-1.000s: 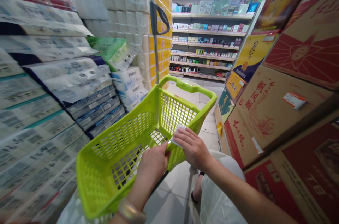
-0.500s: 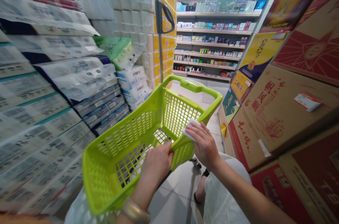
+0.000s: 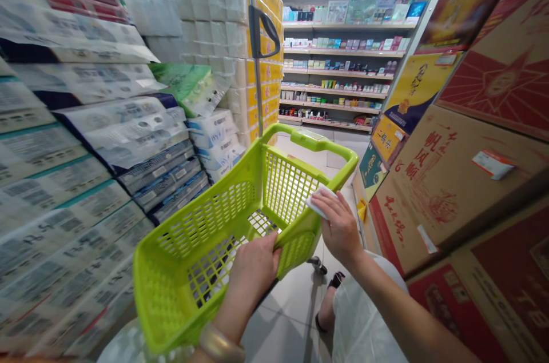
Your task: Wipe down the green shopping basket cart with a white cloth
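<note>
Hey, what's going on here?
A person stands in a store aisle with a green plastic basket. Their left hand grips the basket's near rim, and their right hand holds a white wipe on the rim to the right. Wrapped toilet paper is stacked on the left, printed cartons are stacked on the right, and shelves of boxed goods stand ahead.

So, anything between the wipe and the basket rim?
Nothing visible. The white wipe under the right hand lies directly on the rim of the lime-green plastic shopping basket. The left hand grips that rim further along, off to one side of the wipe.
</note>
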`<action>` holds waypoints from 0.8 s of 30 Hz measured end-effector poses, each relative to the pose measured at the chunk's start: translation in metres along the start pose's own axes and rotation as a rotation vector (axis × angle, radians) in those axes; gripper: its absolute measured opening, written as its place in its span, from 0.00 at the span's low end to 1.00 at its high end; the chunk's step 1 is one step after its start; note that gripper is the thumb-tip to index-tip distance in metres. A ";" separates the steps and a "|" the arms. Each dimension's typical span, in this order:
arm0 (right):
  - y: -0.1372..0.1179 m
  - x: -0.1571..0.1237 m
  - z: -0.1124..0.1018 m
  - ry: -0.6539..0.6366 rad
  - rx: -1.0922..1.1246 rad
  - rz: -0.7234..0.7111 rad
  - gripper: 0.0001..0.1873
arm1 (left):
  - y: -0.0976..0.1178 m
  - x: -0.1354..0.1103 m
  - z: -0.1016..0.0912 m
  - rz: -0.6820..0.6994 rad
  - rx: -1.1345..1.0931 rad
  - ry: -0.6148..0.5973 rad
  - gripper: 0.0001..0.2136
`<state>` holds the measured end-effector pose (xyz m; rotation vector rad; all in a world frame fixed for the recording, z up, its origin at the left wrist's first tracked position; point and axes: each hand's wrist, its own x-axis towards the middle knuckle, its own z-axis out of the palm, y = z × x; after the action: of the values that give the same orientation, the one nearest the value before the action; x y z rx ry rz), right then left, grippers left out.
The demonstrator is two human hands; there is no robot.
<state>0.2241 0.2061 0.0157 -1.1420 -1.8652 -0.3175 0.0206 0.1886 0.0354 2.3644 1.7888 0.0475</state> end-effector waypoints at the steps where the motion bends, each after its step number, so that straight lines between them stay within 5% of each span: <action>1: 0.000 0.000 0.000 0.009 -0.002 0.012 0.23 | 0.000 0.000 0.000 0.002 0.001 0.000 0.08; 7: -0.015 -0.006 0.007 -0.152 0.093 -0.191 0.23 | -0.003 0.001 0.001 0.013 -0.011 0.000 0.08; 13: 0.000 0.005 0.003 0.001 -0.024 -0.021 0.22 | -0.003 0.000 -0.001 0.000 -0.004 -0.003 0.08; 19: -0.015 -0.001 0.013 -0.159 0.069 -0.204 0.22 | -0.002 -0.001 -0.004 0.006 -0.005 -0.010 0.08; 24: -0.004 0.007 0.008 -0.017 -0.038 -0.034 0.22 | -0.003 -0.001 -0.002 0.000 0.001 -0.001 0.07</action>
<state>0.2152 0.2130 0.0181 -1.1432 -1.9019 -0.3648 0.0172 0.1891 0.0370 2.3649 1.7886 0.0453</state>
